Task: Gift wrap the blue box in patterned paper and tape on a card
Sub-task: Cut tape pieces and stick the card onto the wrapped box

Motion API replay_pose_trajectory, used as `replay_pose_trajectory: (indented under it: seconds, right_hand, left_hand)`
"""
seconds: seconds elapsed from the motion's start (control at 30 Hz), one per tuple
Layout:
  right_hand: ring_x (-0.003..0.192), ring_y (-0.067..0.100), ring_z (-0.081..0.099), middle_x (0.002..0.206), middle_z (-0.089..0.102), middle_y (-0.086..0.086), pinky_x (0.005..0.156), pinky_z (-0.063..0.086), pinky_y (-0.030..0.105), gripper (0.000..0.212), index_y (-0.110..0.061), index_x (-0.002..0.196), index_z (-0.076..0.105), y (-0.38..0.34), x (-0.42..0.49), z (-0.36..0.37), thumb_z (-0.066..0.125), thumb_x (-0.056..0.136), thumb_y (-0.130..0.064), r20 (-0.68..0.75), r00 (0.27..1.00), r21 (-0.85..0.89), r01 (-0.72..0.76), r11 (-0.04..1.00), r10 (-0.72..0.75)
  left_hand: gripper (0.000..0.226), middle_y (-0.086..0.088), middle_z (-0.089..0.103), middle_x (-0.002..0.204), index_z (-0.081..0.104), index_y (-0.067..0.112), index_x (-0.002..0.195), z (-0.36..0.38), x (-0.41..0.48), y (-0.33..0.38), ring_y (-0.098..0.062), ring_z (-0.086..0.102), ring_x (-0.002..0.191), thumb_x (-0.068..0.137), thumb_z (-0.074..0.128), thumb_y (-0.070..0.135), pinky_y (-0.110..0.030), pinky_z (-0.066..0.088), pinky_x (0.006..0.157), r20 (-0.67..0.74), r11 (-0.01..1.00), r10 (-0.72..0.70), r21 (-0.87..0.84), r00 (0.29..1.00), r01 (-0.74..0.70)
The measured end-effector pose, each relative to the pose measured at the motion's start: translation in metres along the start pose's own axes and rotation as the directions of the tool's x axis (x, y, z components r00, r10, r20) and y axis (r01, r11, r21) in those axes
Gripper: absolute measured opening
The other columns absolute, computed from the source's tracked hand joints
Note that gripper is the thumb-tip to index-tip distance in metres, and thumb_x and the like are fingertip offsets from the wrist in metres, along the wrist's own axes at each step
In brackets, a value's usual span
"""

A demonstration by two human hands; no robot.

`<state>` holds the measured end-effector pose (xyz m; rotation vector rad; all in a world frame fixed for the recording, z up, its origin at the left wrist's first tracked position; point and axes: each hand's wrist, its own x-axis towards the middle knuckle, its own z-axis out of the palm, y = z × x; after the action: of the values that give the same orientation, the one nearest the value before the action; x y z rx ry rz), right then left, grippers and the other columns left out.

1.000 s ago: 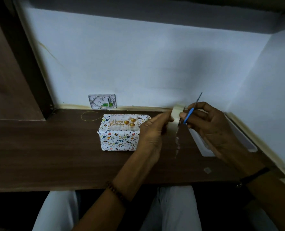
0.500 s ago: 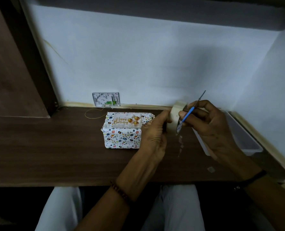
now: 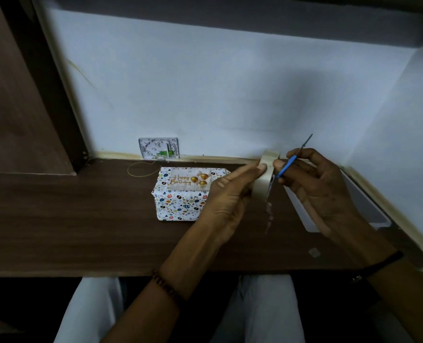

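Observation:
The box (image 3: pixel 178 204), wrapped in white patterned paper, sits on the dark wooden desk (image 3: pixel 81 224) with a "Happy Birthday" card (image 3: pixel 189 180) lying on its top. To its right, above the desk, my left hand (image 3: pixel 227 194) grips a cream roll of tape (image 3: pixel 264 179). My right hand (image 3: pixel 316 186) holds a thin blue-handled tool (image 3: pixel 289 163) against the roll; its pointed tip sticks up and right. A strip of tape (image 3: pixel 268 216) hangs down from the roll.
A white tray (image 3: pixel 368 206) lies at the desk's right end under my right hand. A small printed card (image 3: pixel 158 148) leans on the back wall, with a loop of yellow thread (image 3: pixel 141 169) beside it. A tape scrap (image 3: pixel 314 252) lies near the front edge.
Both hands keep the roll and the tool together with little relative movement. The view has shifted slightly.

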<state>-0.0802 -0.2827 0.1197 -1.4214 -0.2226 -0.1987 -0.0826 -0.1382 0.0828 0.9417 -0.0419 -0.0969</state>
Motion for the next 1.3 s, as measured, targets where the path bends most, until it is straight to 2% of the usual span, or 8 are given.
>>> replay_pose_trajectory:
  seconds: [0.13, 0.33, 0.53, 0.73, 1.03, 1.13, 1.2, 1.3]
  right_hand:
    - [0.078, 0.013, 0.072, 0.078, 0.075, 0.002, 0.065, 0.055, 0.02, 0.029, -0.009, 0.095, 0.062, 0.0, -0.001, 0.0, 0.073, 0.068, -0.013, 0.011, 1.0, 0.062, -0.029, 0.998, 0.028]
    - [0.077, 0.013, 0.072, 0.079, 0.075, 0.002, 0.064, 0.055, 0.019, 0.023, -0.009, 0.095, 0.062, 0.003, -0.001, 0.001, 0.072, 0.076, -0.005, -0.006, 0.999, 0.069, -0.047, 0.997, 0.048]
    - [0.079, 0.015, 0.072, 0.085, 0.076, 0.0, 0.071, 0.058, 0.023, 0.019, -0.014, 0.096, 0.064, 0.01, -0.005, 0.006, 0.074, 0.083, -0.004, 0.007, 1.0, -0.142, 0.031, 0.989, -0.03]
    - [0.083, 0.015, 0.073, 0.089, 0.077, -0.003, 0.076, 0.059, 0.027, 0.021, -0.017, 0.095, 0.063, 0.012, -0.008, 0.009, 0.076, 0.082, -0.006, 0.015, 0.997, -0.183, 0.082, 0.98, -0.08]
    - [0.077, 0.015, 0.073, 0.09, 0.076, -0.003, 0.073, 0.058, 0.026, 0.022, -0.017, 0.097, 0.063, 0.01, -0.009, 0.009, 0.076, 0.082, -0.007, 0.018, 0.996, -0.204, 0.09, 0.975, -0.089]
    - [0.08, 0.015, 0.073, 0.088, 0.076, -0.002, 0.072, 0.057, 0.026, 0.019, -0.017, 0.096, 0.064, 0.01, -0.006, 0.006, 0.075, 0.083, -0.007, -0.009, 0.999, -0.163, 0.049, 0.985, -0.051]
    - [0.082, 0.014, 0.072, 0.087, 0.076, 0.0, 0.069, 0.056, 0.024, 0.018, -0.015, 0.095, 0.064, 0.009, -0.004, 0.005, 0.074, 0.084, -0.005, -0.03, 0.999, -0.107, 0.015, 0.994, -0.018]
    - [0.081, 0.014, 0.071, 0.084, 0.075, 0.002, 0.064, 0.055, 0.02, 0.016, -0.011, 0.094, 0.065, 0.006, -0.003, 0.005, 0.073, 0.082, -0.003, -0.071, 0.996, 0.019, -0.055, 0.998, 0.056]
  left_hand:
    - [0.049, -0.011, 0.074, 0.112, 0.074, 0.008, 0.114, -0.007, 0.0, -0.004, -0.033, 0.061, 0.12, 0.069, 0.081, 0.027, -0.049, 0.04, 0.11, -0.016, 0.993, 0.053, 0.111, 0.998, -0.051]
    - [0.042, -0.012, 0.072, 0.116, 0.072, 0.008, 0.118, -0.014, 0.003, -0.004, -0.026, 0.062, 0.119, 0.077, 0.079, 0.016, -0.039, 0.042, 0.108, 0.034, 0.995, 0.031, 0.099, 0.999, -0.034]
    - [0.011, -0.017, 0.06, 0.096, 0.074, 0.016, 0.069, -0.002, 0.008, -0.007, -0.03, 0.053, 0.093, 0.078, 0.069, 0.014, -0.036, 0.046, 0.076, -0.187, 0.997, -0.056, -0.059, 0.981, 0.046]
    - [0.013, -0.008, 0.064, 0.081, 0.065, 0.012, 0.078, 0.008, 0.008, -0.005, -0.019, 0.058, 0.07, 0.08, 0.056, 0.002, -0.023, 0.049, 0.052, -0.209, 0.974, -0.12, -0.212, 0.97, 0.075]
    - [0.025, -0.008, 0.07, 0.087, 0.071, 0.009, 0.08, 0.008, 0.002, -0.003, -0.021, 0.062, 0.081, 0.081, 0.05, -0.005, -0.025, 0.053, 0.062, -0.191, 0.982, -0.067, -0.188, 0.979, 0.03]
    - [0.024, -0.017, 0.071, 0.107, 0.073, 0.004, 0.098, 0.006, -0.005, -0.001, -0.028, 0.063, 0.1, 0.087, 0.052, -0.002, -0.033, 0.054, 0.08, -0.148, 0.993, -0.014, -0.118, 0.989, -0.003]
    - [0.024, -0.013, 0.074, 0.111, 0.074, 0.006, 0.108, 0.001, -0.01, 0.001, -0.026, 0.066, 0.108, 0.092, 0.056, 0.002, -0.039, 0.054, 0.092, -0.113, 0.99, 0.126, 0.078, 0.986, -0.118]
    - [0.032, 0.001, 0.075, 0.11, 0.069, 0.013, 0.124, -0.011, -0.019, 0.001, -0.013, 0.07, 0.104, 0.093, 0.065, 0.006, -0.03, 0.056, 0.091, 0.019, 0.846, 0.382, 0.396, 0.924, -0.358]
